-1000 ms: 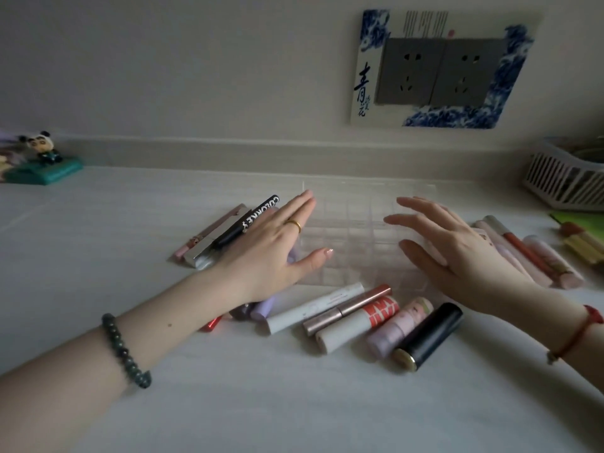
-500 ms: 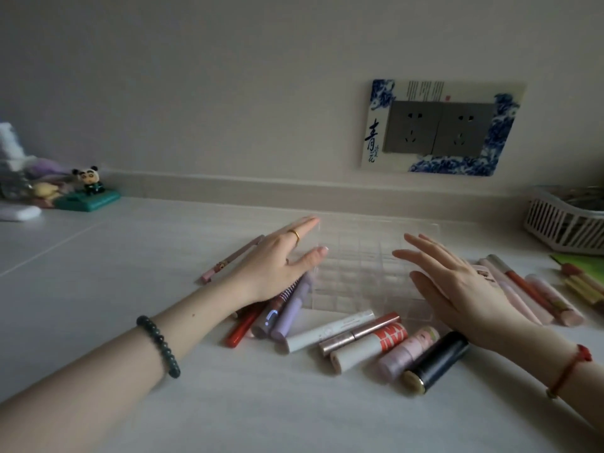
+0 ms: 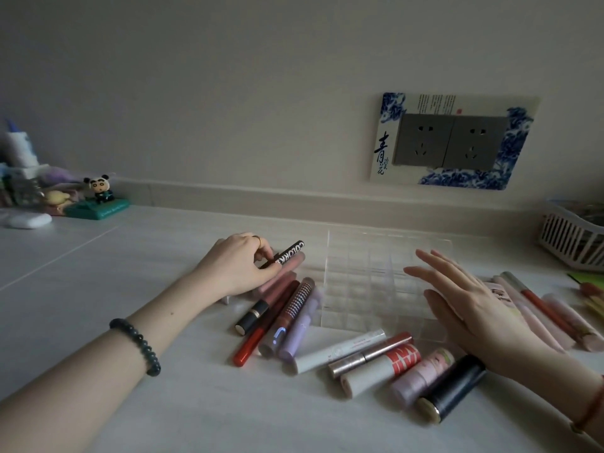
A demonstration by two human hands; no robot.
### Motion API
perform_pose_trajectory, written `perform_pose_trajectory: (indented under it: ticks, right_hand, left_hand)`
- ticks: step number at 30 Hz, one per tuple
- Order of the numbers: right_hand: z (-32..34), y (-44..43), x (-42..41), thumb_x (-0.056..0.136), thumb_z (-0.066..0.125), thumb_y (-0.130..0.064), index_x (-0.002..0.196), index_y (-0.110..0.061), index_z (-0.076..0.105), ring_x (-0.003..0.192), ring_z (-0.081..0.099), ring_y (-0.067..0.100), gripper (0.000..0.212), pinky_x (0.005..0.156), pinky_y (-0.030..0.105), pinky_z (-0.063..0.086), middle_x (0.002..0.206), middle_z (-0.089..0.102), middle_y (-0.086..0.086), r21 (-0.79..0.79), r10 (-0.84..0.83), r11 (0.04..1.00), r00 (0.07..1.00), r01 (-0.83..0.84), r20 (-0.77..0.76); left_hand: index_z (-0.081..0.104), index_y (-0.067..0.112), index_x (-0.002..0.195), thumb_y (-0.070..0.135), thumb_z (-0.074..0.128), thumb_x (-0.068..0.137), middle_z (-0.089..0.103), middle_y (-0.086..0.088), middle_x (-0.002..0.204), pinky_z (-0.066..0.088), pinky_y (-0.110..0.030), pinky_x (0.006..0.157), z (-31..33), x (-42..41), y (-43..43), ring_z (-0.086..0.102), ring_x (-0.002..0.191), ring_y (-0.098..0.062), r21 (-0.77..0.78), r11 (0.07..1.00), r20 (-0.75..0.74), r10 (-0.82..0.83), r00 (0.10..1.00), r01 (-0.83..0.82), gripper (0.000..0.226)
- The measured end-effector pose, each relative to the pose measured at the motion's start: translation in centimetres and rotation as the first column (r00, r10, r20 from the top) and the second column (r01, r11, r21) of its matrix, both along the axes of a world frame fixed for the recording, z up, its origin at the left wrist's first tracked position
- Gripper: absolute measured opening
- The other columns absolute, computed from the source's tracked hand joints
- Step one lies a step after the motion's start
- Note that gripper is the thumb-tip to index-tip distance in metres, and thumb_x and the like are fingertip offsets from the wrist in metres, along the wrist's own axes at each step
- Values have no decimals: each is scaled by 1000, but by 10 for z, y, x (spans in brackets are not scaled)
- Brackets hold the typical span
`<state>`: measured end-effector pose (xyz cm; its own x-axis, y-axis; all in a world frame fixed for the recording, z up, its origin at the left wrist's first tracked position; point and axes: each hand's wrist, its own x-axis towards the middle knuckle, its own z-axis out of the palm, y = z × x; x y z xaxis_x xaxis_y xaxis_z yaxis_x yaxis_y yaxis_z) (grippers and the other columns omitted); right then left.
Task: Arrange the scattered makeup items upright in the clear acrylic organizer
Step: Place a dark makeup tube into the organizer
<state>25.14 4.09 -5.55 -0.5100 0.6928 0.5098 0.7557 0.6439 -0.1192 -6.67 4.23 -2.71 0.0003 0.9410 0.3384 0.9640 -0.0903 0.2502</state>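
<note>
The clear acrylic organizer (image 3: 376, 273), a grid of small cells, stands on the white countertop. Makeup tubes lie flat around it. Left of it, my left hand (image 3: 238, 263) pinches a black pen with white lettering (image 3: 289, 253), fingers curled on it among pink tubes. Below lie a black lipstick (image 3: 251, 318), a red pen (image 3: 261, 335) and a purple tube (image 3: 299, 328). In front lie a white tube (image 3: 336, 349), a rose-gold wand (image 3: 369, 353), a white-and-red tube (image 3: 382, 369), a pink tube (image 3: 421, 377) and a black-and-gold lipstick (image 3: 452, 392). My right hand (image 3: 470, 305) hovers flat, fingers straight, over the organizer's right side.
More pink and red tubes (image 3: 536, 308) lie right of the organizer. A white slatted basket (image 3: 572, 237) sits at the far right. A panda figurine (image 3: 99, 191) and small bottles stand at the back left. A wall socket panel (image 3: 451, 142) hangs above.
My left hand went from flat beside the organizer to curled, pinching the black lettered pen further left. The view tilted up. My right hand stays flat by the organizer.
</note>
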Motion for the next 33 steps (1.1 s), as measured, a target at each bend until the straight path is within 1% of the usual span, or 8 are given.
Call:
perform_pose_trajectory:
  ticks: [6,15,19,24,26,28,31,33]
  right_hand:
    - [0,0,0,88,21,-44,125,-34,41,134,24,12,44,104,40,27,138,29,-14,1,1,1000,1000,-1,-9]
    - [3,-3,0,88,21,-46,126,-39,39,134,16,2,43,105,30,18,140,24,-17,-34,-3,999,1000,3,6]
    - [9,-5,-1,84,23,-52,126,-48,32,129,12,-9,43,104,24,14,139,20,-24,-50,7,999,1000,-7,-10]
    - [55,3,-25,83,34,-50,125,-37,38,124,34,4,44,104,31,26,130,36,-16,41,76,997,987,-71,-142]
    - [83,9,-43,83,45,-40,123,-34,40,116,40,0,41,101,23,30,123,43,-17,64,103,994,963,-89,-249]
    - [105,15,-62,80,54,-32,123,-30,45,107,48,-1,44,94,16,34,116,51,-16,43,116,993,924,-108,-364]
    - [118,24,-87,77,60,-29,119,-28,49,95,57,5,44,87,21,46,106,59,-9,-33,129,986,874,-163,-469]
    - [114,29,-98,77,61,-26,118,-26,50,88,60,5,43,82,25,52,103,61,-6,-109,111,977,876,-182,-469]
  left_hand:
    - [65,17,87,35,59,79,55,5,82,42,-28,81,-2,3,1,58,89,-19,-3,1000,43,18,999,-18,21]
    - [64,23,93,32,54,84,67,4,96,41,-26,76,2,2,2,60,95,-17,23,999,42,45,998,-46,16]
    - [65,24,90,31,58,83,67,7,99,47,-29,83,21,-8,4,61,95,-13,48,999,108,-27,994,22,12]
    - [61,24,86,22,72,72,63,8,81,37,-6,66,77,-9,7,56,73,-4,276,957,203,-146,968,87,17]
    - [54,30,83,23,76,68,61,12,76,43,-13,68,95,-3,12,60,72,-7,346,934,303,-198,932,86,27]
    - [51,31,84,20,78,65,65,9,75,50,-25,73,104,7,19,65,69,-8,387,916,467,-296,833,108,35]
    - [55,19,95,17,78,64,68,6,75,51,-32,80,103,26,29,67,69,-11,394,905,600,-386,701,160,39]
    - [61,18,89,19,79,64,68,7,76,52,-35,81,97,37,35,67,72,-10,400,897,633,-419,651,189,31]
